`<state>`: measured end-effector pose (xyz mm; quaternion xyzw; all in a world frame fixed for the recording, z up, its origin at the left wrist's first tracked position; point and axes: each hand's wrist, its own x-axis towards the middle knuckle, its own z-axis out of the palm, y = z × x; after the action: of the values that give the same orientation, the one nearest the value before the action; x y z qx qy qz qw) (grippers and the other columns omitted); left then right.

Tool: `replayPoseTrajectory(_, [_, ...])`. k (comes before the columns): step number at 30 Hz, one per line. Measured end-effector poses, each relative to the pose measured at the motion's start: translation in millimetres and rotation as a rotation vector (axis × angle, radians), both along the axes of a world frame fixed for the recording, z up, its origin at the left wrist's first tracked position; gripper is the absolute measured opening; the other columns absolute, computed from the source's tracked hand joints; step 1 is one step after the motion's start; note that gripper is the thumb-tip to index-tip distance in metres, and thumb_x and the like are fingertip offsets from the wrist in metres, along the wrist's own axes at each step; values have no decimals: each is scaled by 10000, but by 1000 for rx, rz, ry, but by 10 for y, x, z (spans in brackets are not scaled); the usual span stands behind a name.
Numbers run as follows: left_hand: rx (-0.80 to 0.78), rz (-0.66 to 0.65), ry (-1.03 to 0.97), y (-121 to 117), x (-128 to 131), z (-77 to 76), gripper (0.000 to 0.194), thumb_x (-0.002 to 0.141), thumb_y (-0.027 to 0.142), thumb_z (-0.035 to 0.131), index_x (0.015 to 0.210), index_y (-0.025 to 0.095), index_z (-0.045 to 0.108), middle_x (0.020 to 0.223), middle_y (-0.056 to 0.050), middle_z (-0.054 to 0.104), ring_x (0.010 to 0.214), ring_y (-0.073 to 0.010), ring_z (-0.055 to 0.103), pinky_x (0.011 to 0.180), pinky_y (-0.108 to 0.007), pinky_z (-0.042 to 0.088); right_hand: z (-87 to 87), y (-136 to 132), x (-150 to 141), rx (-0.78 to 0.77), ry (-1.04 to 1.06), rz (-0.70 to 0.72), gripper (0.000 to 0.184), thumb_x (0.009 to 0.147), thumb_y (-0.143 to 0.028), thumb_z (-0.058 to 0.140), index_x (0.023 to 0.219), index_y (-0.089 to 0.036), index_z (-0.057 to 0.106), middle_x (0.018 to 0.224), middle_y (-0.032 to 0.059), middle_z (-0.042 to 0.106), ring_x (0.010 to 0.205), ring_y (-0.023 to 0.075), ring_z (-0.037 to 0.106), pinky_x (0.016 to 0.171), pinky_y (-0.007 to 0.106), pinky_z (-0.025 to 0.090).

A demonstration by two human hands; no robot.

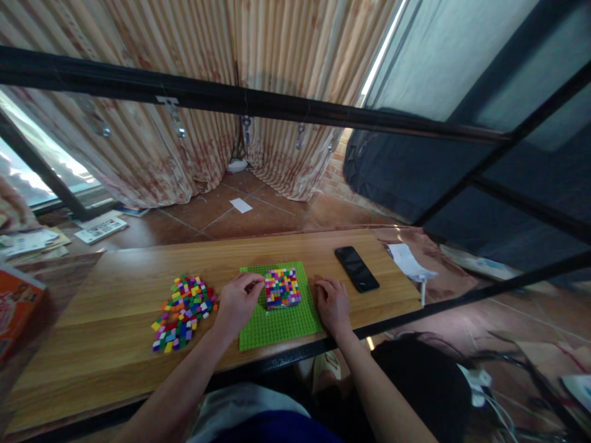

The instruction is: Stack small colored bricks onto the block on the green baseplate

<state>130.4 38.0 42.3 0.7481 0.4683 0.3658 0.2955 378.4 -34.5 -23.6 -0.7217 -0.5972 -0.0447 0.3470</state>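
Observation:
A green baseplate (281, 326) lies on the wooden table (115, 332) in front of me. On its far half stands a square block of many small coloured bricks (282, 287). My left hand (237, 303) rests on the plate's left edge, its fingers curled and pinched at the block's upper left corner. My right hand (332, 301) lies on the plate's right edge with its fingers bent down onto the table, apart from the block. A loose heap of coloured bricks (183, 311) lies on the table to the left of my left hand.
A black phone (356, 269) lies flat to the right of the plate, and a white paper (409, 261) lies at the table's right end. An orange box (16, 307) stands at the far left. Black frame bars cross the view.

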Motion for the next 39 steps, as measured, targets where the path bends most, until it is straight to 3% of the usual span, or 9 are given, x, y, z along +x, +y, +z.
replayPoseTrajectory(6, [-57, 32, -72, 74, 88, -59, 174, 788, 311, 567, 796, 207, 706, 779, -11, 725, 687, -154, 645, 660, -261, 484, 13, 0, -9, 8, 14, 1, 235, 910, -190, 476, 921, -182, 711, 982, 91, 657, 912, 220, 533, 823, 351, 434])
replayPoseTrajectory(12, [-185, 50, -109, 108, 146, -8, 120, 722, 300, 615, 720, 202, 685, 683, 10, 694, 613, -145, 622, 599, -252, 463, 12, -1, -9, 12, 16, 2, 237, 913, -187, 473, 918, -180, 710, 975, 90, 658, 922, 223, 537, 834, 355, 436])
replayPoseTrajectory(16, [-280, 86, -200, 168, 174, -58, 103, 649, 283, 663, 691, 189, 659, 643, 15, 666, 585, -134, 595, 577, -245, 452, 9, 3, -11, 15, 11, 1, 233, 911, -180, 479, 905, -178, 712, 975, 90, 658, 927, 223, 538, 833, 349, 436])
replayPoseTrajectory(21, [-461, 105, -458, 220, 201, -140, 285, 539, 257, 734, 801, 158, 677, 682, 11, 654, 613, -123, 585, 595, -247, 465, 10, 2, -10, 14, 8, 2, 228, 910, -179, 485, 920, -178, 712, 973, 87, 659, 916, 222, 537, 829, 346, 435])
replayPoseTrajectory(26, [-670, 91, -597, 183, 221, -89, 404, 519, 239, 746, 911, 145, 711, 696, 9, 663, 600, -116, 575, 593, -253, 457, 2, -1, -3, 17, 3, -5, 222, 902, -173, 489, 909, -182, 711, 967, 86, 661, 907, 221, 534, 826, 348, 432])
replayPoseTrajectory(32, [-698, 105, -605, 203, 257, -70, 299, 481, 187, 735, 778, 154, 730, 632, 15, 650, 589, -116, 560, 590, -251, 446, -9, 1, 2, 8, -5, 0, 225, 904, -179, 484, 915, -183, 708, 957, 84, 662, 902, 223, 535, 817, 351, 428])
replayPoseTrajectory(39, [-719, 91, -611, 222, 255, -89, 289, 489, 200, 731, 774, 152, 733, 622, 6, 649, 573, -114, 560, 587, -252, 442, -20, -4, 9, -13, 2, 1, 237, 909, -191, 470, 933, -185, 706, 976, 87, 660, 915, 221, 532, 830, 353, 425])
